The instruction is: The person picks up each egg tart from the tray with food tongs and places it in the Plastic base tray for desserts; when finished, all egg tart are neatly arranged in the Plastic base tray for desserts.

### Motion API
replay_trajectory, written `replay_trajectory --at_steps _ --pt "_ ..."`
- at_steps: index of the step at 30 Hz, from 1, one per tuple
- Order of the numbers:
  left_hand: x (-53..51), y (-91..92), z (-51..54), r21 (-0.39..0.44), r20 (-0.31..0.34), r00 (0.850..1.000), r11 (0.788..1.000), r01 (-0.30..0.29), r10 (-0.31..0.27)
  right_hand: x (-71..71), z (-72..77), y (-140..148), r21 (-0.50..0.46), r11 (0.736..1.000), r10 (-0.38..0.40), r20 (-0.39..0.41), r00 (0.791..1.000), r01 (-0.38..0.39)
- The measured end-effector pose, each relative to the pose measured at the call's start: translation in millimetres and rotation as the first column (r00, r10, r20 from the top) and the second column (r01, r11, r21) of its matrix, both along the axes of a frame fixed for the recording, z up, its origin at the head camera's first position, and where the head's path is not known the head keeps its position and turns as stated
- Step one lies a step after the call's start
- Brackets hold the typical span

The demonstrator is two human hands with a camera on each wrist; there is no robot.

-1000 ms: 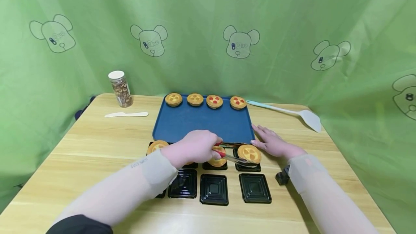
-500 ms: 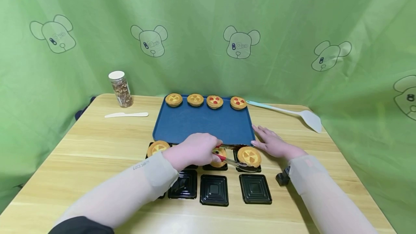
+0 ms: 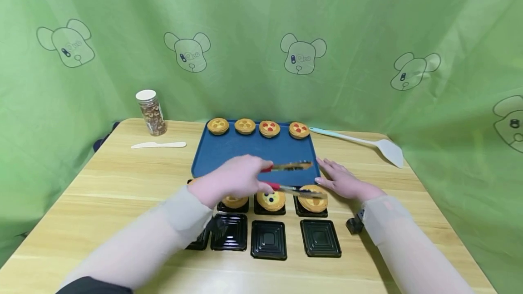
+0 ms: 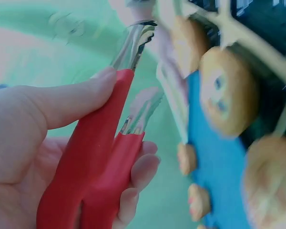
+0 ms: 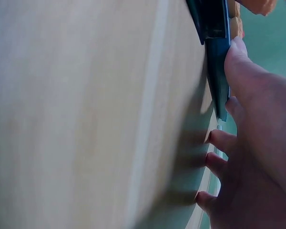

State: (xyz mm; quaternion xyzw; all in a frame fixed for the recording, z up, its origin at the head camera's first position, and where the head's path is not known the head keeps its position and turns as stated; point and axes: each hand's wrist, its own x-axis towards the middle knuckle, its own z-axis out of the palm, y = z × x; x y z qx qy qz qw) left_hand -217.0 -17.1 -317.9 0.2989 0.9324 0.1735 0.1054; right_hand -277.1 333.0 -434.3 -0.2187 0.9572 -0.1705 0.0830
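Note:
Red-handled metal tongs (image 4: 100,138) are gripped in my left hand (image 3: 234,177), thumb on one arm and fingers round the other. Their tips stand apart, one over the blue tray (image 3: 253,151), the other over the tart (image 3: 313,199) in the rightmost black holder. A blueberry tart (image 3: 271,200) and another tart (image 3: 234,202) sit in holders to its left; more is hidden behind my left hand. My right hand (image 3: 341,179) lies with fingers spread at the tray's right edge, thumb touching its corner, as the right wrist view (image 5: 257,129) also shows.
Four tarts, one of them yellow (image 3: 218,126), line the tray's far edge. Black holders (image 3: 268,239) lie nearer me. A jar (image 3: 151,112) and white knife (image 3: 158,144) are at left, a spatula (image 3: 390,150) at right.
My left hand has lifted slightly and moved left; the tongs have risen off the rightmost tart and spread wider. That tart stays in its holder. My right hand has not visibly moved.

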Motion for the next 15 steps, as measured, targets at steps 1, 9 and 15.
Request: replay_trajectory --at_steps 1,9,15 --pt "-3.7 -5.2 4.2 0.027 0.007 1.000 0.999 -0.022 0.022 -0.3 -1.6 0.9 -0.003 1.000 0.000 0.000 1.000 0.000" --pt "-65.3 -71.6 16.5 0.254 0.033 0.976 0.943 -0.215 0.213 2.6 0.5 -1.3 -0.035 0.999 0.010 -0.012 1.000 -0.011" --pt "-106.2 -131.8 -5.8 0.238 0.034 0.894 0.865 -0.442 0.448 1.9 2.8 -3.1 -0.008 1.000 -0.007 0.008 1.000 0.007"
